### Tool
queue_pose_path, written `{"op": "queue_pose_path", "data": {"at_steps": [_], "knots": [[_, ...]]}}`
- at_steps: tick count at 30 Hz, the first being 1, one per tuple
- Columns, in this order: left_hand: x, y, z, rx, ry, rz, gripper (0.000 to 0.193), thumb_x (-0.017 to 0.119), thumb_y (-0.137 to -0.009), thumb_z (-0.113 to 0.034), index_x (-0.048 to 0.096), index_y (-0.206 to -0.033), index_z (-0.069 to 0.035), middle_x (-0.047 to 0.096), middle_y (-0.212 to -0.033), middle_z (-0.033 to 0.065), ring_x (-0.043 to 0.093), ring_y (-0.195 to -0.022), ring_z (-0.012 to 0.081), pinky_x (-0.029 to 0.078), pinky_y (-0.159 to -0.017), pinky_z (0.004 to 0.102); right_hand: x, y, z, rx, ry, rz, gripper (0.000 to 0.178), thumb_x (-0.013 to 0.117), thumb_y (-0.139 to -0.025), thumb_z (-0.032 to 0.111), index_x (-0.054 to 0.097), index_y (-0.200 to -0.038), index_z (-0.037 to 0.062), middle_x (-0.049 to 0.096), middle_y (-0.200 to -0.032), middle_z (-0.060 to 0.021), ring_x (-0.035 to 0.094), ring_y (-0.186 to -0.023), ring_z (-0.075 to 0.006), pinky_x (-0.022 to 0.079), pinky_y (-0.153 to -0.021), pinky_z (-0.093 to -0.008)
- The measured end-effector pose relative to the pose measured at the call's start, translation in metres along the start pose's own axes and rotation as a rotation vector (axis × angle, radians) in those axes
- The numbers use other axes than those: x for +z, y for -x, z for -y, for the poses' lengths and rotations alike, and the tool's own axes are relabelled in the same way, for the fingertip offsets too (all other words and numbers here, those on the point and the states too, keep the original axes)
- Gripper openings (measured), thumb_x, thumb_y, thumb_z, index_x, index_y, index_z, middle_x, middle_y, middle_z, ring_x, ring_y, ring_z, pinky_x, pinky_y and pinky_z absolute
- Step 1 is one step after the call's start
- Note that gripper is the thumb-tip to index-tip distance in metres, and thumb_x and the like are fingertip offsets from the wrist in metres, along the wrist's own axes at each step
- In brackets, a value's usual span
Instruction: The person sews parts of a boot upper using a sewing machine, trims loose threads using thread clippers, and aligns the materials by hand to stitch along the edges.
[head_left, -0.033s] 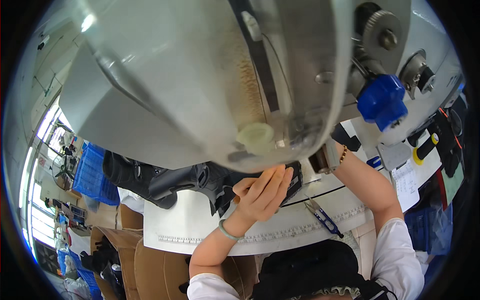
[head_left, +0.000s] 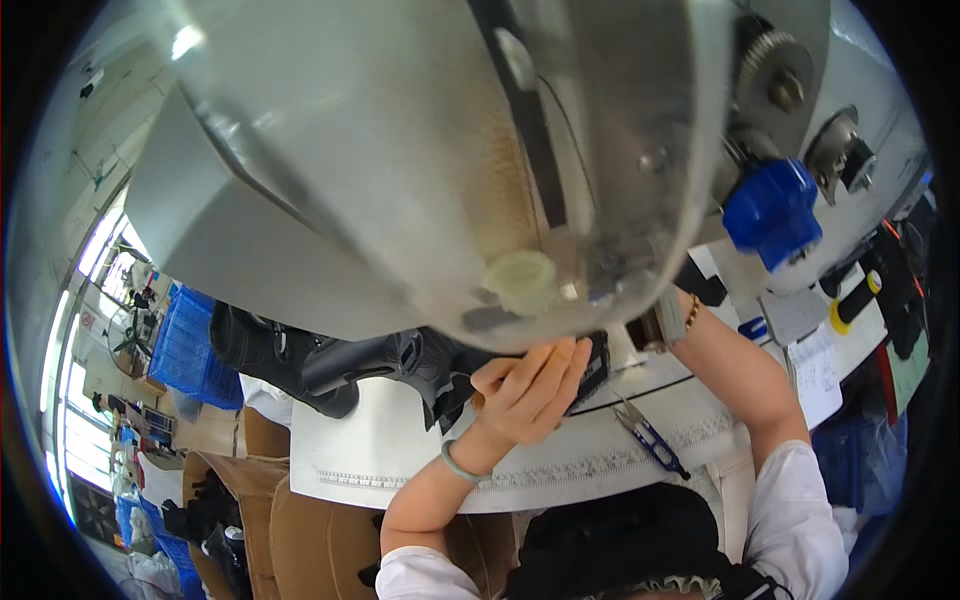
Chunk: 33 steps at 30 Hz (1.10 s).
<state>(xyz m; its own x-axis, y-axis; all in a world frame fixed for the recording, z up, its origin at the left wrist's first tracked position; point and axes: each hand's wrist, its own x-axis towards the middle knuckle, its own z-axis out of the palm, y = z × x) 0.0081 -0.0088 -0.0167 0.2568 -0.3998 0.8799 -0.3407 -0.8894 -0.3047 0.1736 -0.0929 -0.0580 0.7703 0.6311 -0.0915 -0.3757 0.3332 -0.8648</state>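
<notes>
A large grey sewing machine head (head_left: pixel 430 180) fills the upper middle. Below its front end is my left hand (head_left: pixel 530 390), fingers pressed together and curled over the near end of a black padded piece (head_left: pixel 590 370), a green bangle at the wrist. This piece looks joined to more black material (head_left: pixel 400 365) stretching left along the bed, with buckle-like parts and a boot-like shape; its exact kind is unclear. My right forearm (head_left: pixel 745 385), with a beaded bracelet, reaches up behind the machine head, which hides the right hand and its fingers.
Blue-handled thread snips (head_left: pixel 652 440) lie on the white table (head_left: pixel 400 440), near a printed ruler strip. At right are a blue knob (head_left: pixel 770 212), a black and yellow spool (head_left: pixel 855 302) and a written paper sheet (head_left: pixel 815 370). Blue crates (head_left: pixel 195 350) and cardboard boxes (head_left: pixel 330 540) stand left.
The whole view has shifted slightly, the machine head appearing a little further right and lower. My left hand stays on the black piece.
</notes>
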Motion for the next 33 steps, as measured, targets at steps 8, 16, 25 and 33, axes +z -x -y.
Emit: {"op": "queue_pose_path", "data": {"at_steps": [8,16,25,33], "knots": [[0.000,0.000,0.002,-0.013,0.037,-0.011,0.026,0.060,-0.067,-0.010,0.069,-0.091,-0.006,0.064,-0.097,0.0026,0.058,-0.085,0.0121,0.030,-0.070,0.0243,0.017,0.029,0.027,-0.066,-0.063,0.016,0.017,0.043,-0.086,-0.001,0.058,-0.092,0.0046,0.059,-0.084,-0.0042,0.056,-0.067,-0.0094,0.045,-0.048,-0.0221],[-0.003,-0.003,0.011,-0.070,0.136,0.064,0.042,0.060,-0.056,-0.017,0.067,-0.096,-0.007,0.062,-0.099,0.0014,0.056,-0.091,0.0125,0.030,-0.073,0.0291,0.037,0.064,0.054,-0.015,-0.032,-0.082,0.022,0.043,-0.081,-0.004,0.054,-0.098,0.0045,0.058,-0.085,-0.0024,0.054,-0.062,-0.0067,0.040,-0.041,-0.0198],[-0.002,-0.004,0.011,-0.072,0.135,0.062,0.052,0.060,-0.046,-0.018,0.067,-0.097,-0.008,0.056,-0.099,-0.0010,0.050,-0.089,0.0146,0.030,-0.073,0.0313,0.011,0.032,0.024,-0.045,0.025,0.070,0.022,0.041,-0.079,-0.004,0.049,-0.096,0.0086,0.050,-0.080,0.0010,0.047,-0.061,-0.0043,0.032,-0.035,-0.0188],[-0.002,-0.008,0.016,-0.084,0.171,0.084,0.051,0.063,-0.043,-0.020,0.067,-0.093,-0.011,0.049,-0.092,0.0015,0.047,-0.085,0.0190,0.030,-0.072,0.0344,0.016,0.025,0.021,-0.063,-0.019,-0.026,0.012,0.042,-0.083,0.005,0.047,-0.091,0.0117,0.043,-0.076,0.0029,0.038,-0.057,-0.0032,0.024,-0.032,-0.0181]]}}
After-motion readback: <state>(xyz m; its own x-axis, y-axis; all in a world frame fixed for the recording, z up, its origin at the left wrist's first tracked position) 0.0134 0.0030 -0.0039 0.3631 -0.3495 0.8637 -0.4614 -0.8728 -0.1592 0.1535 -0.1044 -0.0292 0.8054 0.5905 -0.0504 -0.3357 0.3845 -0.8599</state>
